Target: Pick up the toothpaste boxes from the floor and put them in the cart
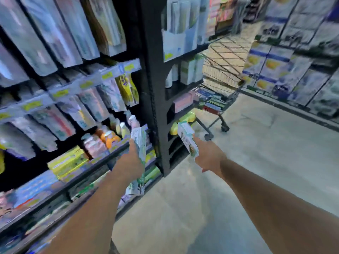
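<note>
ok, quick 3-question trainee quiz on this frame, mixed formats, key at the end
1. True or false: both the left hand and the right hand hold a toothpaste box.
2. Where is the cart? A) behind the person B) ahead, past the black shelf post C) beside the left arm
3. Fill in: the cart stands on the ___.

Key: 1 true; 2 B; 3 floor. The left box and right box are both off the floor, not yet in the cart.
</note>
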Available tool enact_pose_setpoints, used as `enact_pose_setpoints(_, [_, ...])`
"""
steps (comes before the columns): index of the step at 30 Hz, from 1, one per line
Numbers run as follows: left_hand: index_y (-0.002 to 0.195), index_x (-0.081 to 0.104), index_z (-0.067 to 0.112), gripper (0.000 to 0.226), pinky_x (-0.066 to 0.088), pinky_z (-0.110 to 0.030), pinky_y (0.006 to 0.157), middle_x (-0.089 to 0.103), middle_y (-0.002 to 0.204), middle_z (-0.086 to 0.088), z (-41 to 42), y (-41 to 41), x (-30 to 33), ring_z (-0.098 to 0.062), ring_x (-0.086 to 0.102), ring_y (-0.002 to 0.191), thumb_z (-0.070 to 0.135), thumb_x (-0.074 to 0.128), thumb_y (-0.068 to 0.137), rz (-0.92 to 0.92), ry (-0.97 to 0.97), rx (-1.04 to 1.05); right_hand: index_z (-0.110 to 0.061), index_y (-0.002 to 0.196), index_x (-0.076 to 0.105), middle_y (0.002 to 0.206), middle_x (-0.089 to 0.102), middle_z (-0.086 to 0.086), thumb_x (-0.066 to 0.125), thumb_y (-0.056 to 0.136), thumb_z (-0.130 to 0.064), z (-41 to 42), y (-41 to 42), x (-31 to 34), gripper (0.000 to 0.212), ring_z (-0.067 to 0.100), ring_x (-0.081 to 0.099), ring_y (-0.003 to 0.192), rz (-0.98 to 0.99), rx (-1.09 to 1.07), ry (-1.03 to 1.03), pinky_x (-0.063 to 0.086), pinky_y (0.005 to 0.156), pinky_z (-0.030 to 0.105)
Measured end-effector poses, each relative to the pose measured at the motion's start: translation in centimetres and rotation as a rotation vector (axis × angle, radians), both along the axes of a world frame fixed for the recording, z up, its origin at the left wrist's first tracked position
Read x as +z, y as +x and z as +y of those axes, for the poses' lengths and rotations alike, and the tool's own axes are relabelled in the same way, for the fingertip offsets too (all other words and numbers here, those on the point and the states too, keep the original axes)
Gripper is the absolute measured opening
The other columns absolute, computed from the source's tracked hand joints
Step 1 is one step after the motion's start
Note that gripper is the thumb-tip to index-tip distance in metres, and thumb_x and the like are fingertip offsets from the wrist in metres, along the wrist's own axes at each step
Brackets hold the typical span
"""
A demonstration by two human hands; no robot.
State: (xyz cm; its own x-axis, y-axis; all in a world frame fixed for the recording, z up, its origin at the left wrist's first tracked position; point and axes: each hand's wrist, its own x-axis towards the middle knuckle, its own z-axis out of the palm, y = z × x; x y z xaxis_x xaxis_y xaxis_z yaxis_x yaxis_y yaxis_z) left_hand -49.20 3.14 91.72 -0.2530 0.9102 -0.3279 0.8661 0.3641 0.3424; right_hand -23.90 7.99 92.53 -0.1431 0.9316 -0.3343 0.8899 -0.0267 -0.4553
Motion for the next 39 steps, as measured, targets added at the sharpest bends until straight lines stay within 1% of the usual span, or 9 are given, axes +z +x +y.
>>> enact_pose_setpoints(5, [0.151,-0.009,0.024,0.090,0.032,-0.028,0.045,0.043,0.063,-0.008,8.5,8.1,0.6,-0.025,0.047,0.052,0.008,0.052,0.087,-0.025,0.033,-0.074,-0.038,0.155,0.007,0.136,0.039,0.017,0.047,0.086,-0.004,6.3,8.9,0.6,0.086,0.029,0.064,0.078,-0.038,-0.095,0.013,0.059,0.051,0.034])
enact_pose_setpoints(10, [0.148,-0.026,0.031,0.100,0.052,-0.045,0.081,0.058,0.113,-0.022,16.2,14.4,-0.6,-0.039,0.062,0.096,0.015,0.051,0.087,0.093,-0.028,-0.144,-0.039,0.152,0.015,0.125,0.044,0.019,0.048,0.083,-0.007,11.7,14.6,0.1,0.083,0.023,0.062,0.061,-0.093,-0.185,0.049,0.056,0.046,0.032])
enact_pose_setpoints(16, [0.151,-0.023,0.023,0.097,0.052,-0.041,0.084,0.057,0.118,-0.016,25.7,20.8,-1.4,-0.033,0.060,0.100,0.018,0.052,0.090,0.113,-0.011,-0.272,-0.040,0.152,0.012,0.113,0.045,0.016,0.055,0.082,-0.010,19.5,19.1,-1.6,0.088,0.030,0.064,0.071,-0.102,-0.250,0.024,0.060,0.054,0.041])
enact_pose_setpoints(20, [0.150,-0.026,0.014,0.101,0.055,-0.038,0.074,0.063,0.107,-0.014,33.7,23.7,-1.9,-0.030,0.063,0.088,0.020,0.055,0.089,0.101,-0.005,-0.335,-0.038,0.153,0.010,0.102,0.045,0.011,0.063,0.080,-0.010,25.6,21.7,-1.3,0.095,0.026,0.058,0.072,-0.172,-0.289,0.023,0.057,0.053,0.036])
enact_pose_setpoints(23, [0.150,-0.025,0.011,0.098,0.054,-0.038,0.078,0.061,0.116,-0.020,40.2,26.7,-1.3,-0.033,0.063,0.094,0.024,0.052,0.090,0.092,-0.009,-0.392,-0.036,0.154,0.009,0.098,0.042,0.009,0.061,0.083,-0.013,30.1,24.2,-0.4,0.092,0.025,0.052,0.070,-0.203,-0.314,-0.007,0.043,0.044,0.029])
enact_pose_setpoints(27, [0.150,-0.025,0.012,0.100,0.054,-0.041,0.079,0.057,0.123,-0.019,48.2,31.2,-0.2,-0.032,0.061,0.098,0.019,0.055,0.090,0.094,-0.003,-0.452,-0.037,0.154,0.008,0.098,0.043,0.009,0.058,0.085,-0.018,36.5,28.4,0.0,0.087,0.027,0.054,0.073,-0.235,-0.378,0.033,0.046,0.047,0.030])
enact_pose_setpoints(33, [0.148,-0.030,0.015,0.108,0.054,-0.035,0.063,0.063,0.097,-0.012,57.1,38.3,-1.9,-0.024,0.063,0.074,0.016,0.060,0.088,0.023,-0.077,-0.459,-0.037,0.152,0.009,0.109,0.044,0.009,0.060,0.084,-0.016,43.3,35.5,-1.4,0.087,0.027,0.058,0.080,-0.248,-0.442,-0.028,0.056,0.055,0.036])
enact_pose_setpoints(36, [0.148,-0.030,0.015,0.108,0.052,-0.034,0.061,0.067,0.101,-0.017,61.3,42.1,-3.7,-0.027,0.066,0.077,0.018,0.060,0.088,0.003,-0.114,-0.431,-0.036,0.152,0.014,0.106,0.044,0.009,0.058,0.082,-0.013,47.6,39.8,-2.8,0.086,0.028,0.055,0.077,-0.253,-0.429,-0.064,0.052,0.054,0.035])
enact_pose_setpoints(39, [0.149,-0.029,0.016,0.105,0.044,-0.029,0.051,0.062,0.079,-0.007,65.0,45.6,-3.8,-0.021,0.058,0.062,0.017,0.058,0.091,-0.042,-0.151,-0.367,-0.036,0.154,0.009,0.114,0.044,0.011,0.058,0.083,-0.013,52.1,43.8,-3.5,0.090,0.027,0.049,0.078,-0.277,-0.383,-0.084,0.047,0.057,0.033])
